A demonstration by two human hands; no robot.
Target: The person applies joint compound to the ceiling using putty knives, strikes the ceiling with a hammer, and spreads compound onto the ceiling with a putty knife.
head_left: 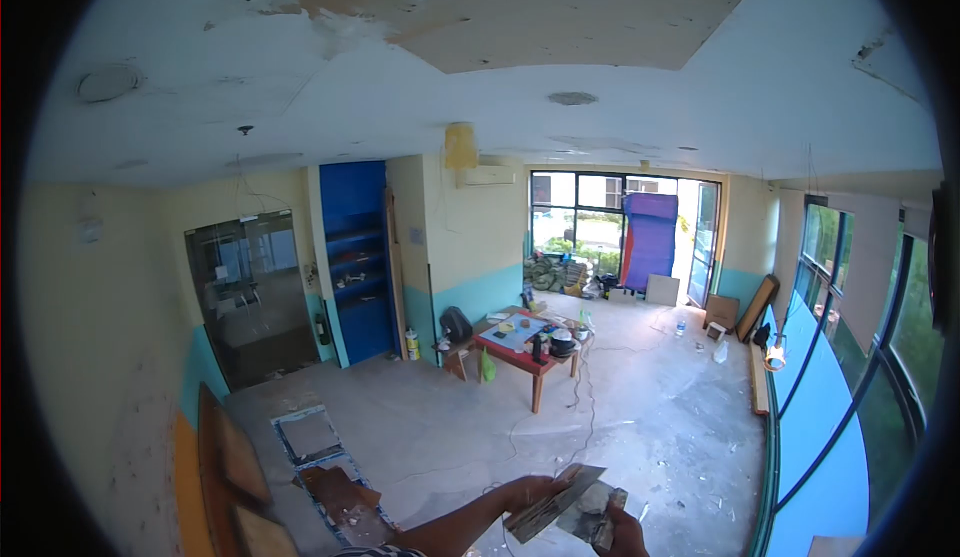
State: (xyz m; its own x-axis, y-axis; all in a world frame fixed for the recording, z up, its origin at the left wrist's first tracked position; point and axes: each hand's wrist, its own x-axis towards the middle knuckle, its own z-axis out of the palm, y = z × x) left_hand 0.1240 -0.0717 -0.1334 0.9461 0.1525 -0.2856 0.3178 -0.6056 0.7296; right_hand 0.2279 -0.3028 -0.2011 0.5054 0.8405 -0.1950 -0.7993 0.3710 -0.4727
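Observation:
Low in the head view, my left hand (532,492) is closed on a wide, flat metal putty blade (556,506), held tilted. Close beside it, my right hand (627,532) grips a second putty knife (606,529), its blade partly behind the first. A lump of whitish filler (594,500) lies on the blades between my hands; which blade carries it I cannot tell. Overhead, a bare brownish board (560,7) in the ceiling has white filler smeared along its left edge.
A red-topped table (515,339) with assorted items stands mid-room. Left below is a metal ladder-like frame (305,435) with brown sheets; panels (235,457) lean by the wall. Cables (590,387) trail over the dusty floor. Windows (850,287) line the right side.

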